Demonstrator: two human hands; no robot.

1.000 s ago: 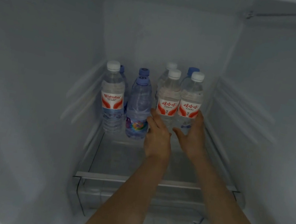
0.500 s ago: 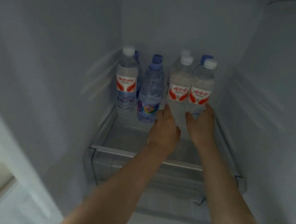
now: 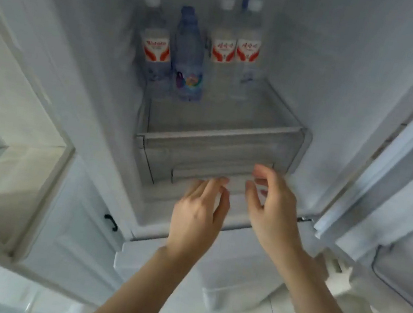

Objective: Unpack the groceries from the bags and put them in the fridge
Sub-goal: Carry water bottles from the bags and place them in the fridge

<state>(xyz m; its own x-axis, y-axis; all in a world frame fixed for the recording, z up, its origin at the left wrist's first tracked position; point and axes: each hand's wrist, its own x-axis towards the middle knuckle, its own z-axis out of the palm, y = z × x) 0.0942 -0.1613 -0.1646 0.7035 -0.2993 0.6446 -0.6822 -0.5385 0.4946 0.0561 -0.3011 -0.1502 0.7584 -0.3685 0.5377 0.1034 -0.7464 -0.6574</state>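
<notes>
Several water bottles (image 3: pixel 189 54) stand at the back edge of the fridge shelf (image 3: pixel 219 134). Both the left hand (image 3: pixel 199 214) and right hand (image 3: pixel 270 206) are released, holding nothing, so that batch looks stowed; any remaining groceries are out of view.

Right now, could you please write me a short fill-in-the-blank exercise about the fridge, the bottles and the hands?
1. The bottles stand at the ____ of the shelf.
2. The blue bottle has a ____ cap.
3. The left hand and right hand hold ____.
4. The fridge door is ____.

Missing words: back; blue; nothing; open
</notes>
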